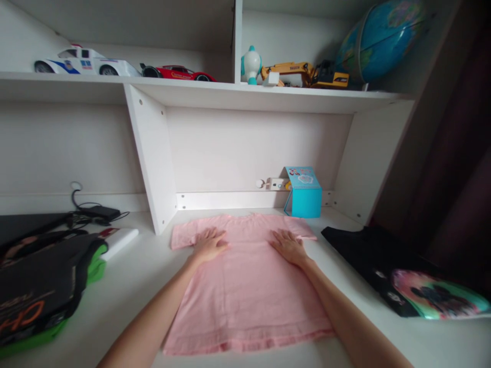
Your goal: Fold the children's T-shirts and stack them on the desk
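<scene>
A pink short-sleeved T-shirt (249,286) lies spread out on the white desk (126,286), its hem towards me and its neckline towards the back wall. My left hand (210,244) rests flat on the shirt near the left sleeve, fingers spread. Over on the other side, my right hand (288,246) presses flat near the right sleeve, its fingers also apart. Neither hand grips the cloth. Faint creases run across the shirt, and its sleeves stick out to both sides beyond my hands.
Dark folded clothes (42,276) with a green edge lie at left, by a black power adapter (99,211). A black printed garment (383,271) lies at right. A blue desk calendar (306,199) stands behind the shirt. Toy cars (176,72) and a globe (383,43) sit on the shelf above.
</scene>
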`<state>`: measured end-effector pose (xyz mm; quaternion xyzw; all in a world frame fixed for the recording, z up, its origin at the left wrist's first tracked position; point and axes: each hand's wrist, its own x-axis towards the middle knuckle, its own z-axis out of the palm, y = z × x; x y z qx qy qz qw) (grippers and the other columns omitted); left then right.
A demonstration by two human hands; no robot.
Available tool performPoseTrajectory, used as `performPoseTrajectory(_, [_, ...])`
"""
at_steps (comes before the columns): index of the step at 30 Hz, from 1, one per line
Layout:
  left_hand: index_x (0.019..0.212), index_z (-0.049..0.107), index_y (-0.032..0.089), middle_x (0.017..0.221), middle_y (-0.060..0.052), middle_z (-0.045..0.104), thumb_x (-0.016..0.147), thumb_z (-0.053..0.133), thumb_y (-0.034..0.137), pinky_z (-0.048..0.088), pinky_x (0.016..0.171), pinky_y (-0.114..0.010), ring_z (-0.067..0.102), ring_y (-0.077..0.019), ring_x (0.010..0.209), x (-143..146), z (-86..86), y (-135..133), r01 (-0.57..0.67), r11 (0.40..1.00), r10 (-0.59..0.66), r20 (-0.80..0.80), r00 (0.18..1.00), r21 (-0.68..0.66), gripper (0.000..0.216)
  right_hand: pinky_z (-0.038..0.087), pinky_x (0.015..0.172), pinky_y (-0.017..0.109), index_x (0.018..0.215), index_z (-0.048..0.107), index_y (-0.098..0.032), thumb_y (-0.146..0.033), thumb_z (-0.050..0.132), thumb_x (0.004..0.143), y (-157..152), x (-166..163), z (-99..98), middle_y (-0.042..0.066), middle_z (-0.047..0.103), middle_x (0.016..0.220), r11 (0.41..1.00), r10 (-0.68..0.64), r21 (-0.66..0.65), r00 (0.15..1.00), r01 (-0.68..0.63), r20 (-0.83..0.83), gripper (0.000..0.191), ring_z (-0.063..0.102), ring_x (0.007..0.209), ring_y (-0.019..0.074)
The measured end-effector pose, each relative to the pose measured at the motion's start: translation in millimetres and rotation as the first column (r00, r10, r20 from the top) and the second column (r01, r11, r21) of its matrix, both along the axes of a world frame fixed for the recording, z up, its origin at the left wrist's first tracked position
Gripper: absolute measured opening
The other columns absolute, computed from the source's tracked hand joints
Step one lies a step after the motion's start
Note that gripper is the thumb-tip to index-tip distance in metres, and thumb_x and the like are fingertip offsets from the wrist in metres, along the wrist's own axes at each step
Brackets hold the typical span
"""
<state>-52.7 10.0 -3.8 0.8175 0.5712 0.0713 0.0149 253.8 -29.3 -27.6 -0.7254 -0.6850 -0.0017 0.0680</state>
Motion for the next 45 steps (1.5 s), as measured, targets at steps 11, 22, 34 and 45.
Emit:
performPoseTrajectory(11, [0.134, 0.031, 0.036, 0.144, -0.004, 0.025, 0.081, 0.029, 0.065, 0.018, 0.101, -0.047, 0.019, -0.0276, 0.131, -1.1, -2.1, 1.3, 0.030, 0.999, -0.029, -0.009, 1.000, 0.017, 0.060, 0.019, 0.098, 0.053, 0.136, 0.024, -0.032, -0.059, 0.018, 0.086, 0.1, 0.5, 1.1, 0.004, 0.026, 0.142, 1.000, 0.010, -0.003, 1.000, -0.010, -0.016, 0.057, 0.020, 0.129, 0.0259])
performPoseTrajectory(22, [0.133, 0.032, 0.034, 0.144, -0.006, 0.025, 0.081, 0.029, 0.063, 0.019, 0.100, -0.049, 0.020, -0.0284, 0.131, -2.2, -3.2, 3.7, 0.052, 0.999, -0.051, -0.011, 0.999, 0.018, 0.060, 0.018, 0.098, 0.054, 0.136, 0.024, -0.032, -0.060, 0.016, 0.085, 2.2, 3.2, -2.2, 0.005, 0.025, 0.143, 1.000, 0.011, 0.006, 1.000, -0.011, -0.021, 0.058, 0.019, 0.129, 0.0261])
performPoseTrajectory(34, [0.133, 0.032, 0.035, 0.144, -0.007, 0.025, 0.080, 0.029, 0.066, 0.019, 0.100, -0.051, 0.020, -0.0283, 0.131, -2.8, -6.1, 6.7, 0.054, 0.998, -0.054, 0.004, 0.999, 0.019, 0.062, 0.018, 0.098, 0.055, 0.136, 0.024, -0.032, -0.060, 0.018, 0.085, 0.7, 1.6, -0.3, 0.005, 0.026, 0.142, 1.000, 0.014, 0.006, 1.000, -0.014, -0.020, 0.058, 0.019, 0.129, 0.0267])
performPoseTrajectory(45, [0.133, 0.032, 0.036, 0.144, -0.006, 0.026, 0.080, 0.032, 0.064, 0.021, 0.099, -0.050, 0.022, -0.0306, 0.130, -2.8, -5.9, 6.8, 0.041, 0.999, -0.041, 0.003, 0.999, 0.027, 0.060, 0.020, 0.096, 0.056, 0.135, 0.025, -0.033, -0.060, 0.018, 0.085, 3.3, 3.4, -3.8, 0.006, 0.026, 0.142, 1.000, 0.019, 0.023, 1.000, -0.019, -0.019, 0.057, 0.020, 0.128, 0.0269])
